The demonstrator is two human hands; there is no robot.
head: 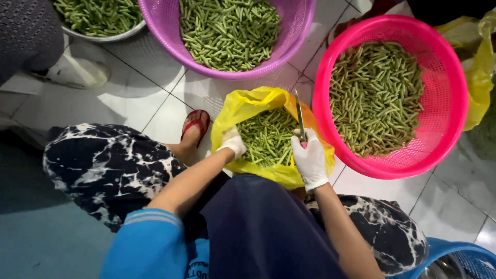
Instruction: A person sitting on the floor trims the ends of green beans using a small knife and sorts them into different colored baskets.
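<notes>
A yellow plastic bag [248, 106] full of green beans [266, 137] lies open on the tiled floor between my knees. My left hand [232, 143], in a white glove, grips the bag's left edge beside the beans. My right hand [309, 157], also gloved, is closed around the handle of a knife [299, 114] whose thin blade points away from me over the bag's right side.
A bright pink basket [449, 67] of cut beans stands at the right, a purple basket [297, 31] of beans at the top, a metal bowl [111, 36] of beans at top left. My foot in a red sandal [195, 124] rests left of the bag. A blue tub [454, 253] sits at bottom right.
</notes>
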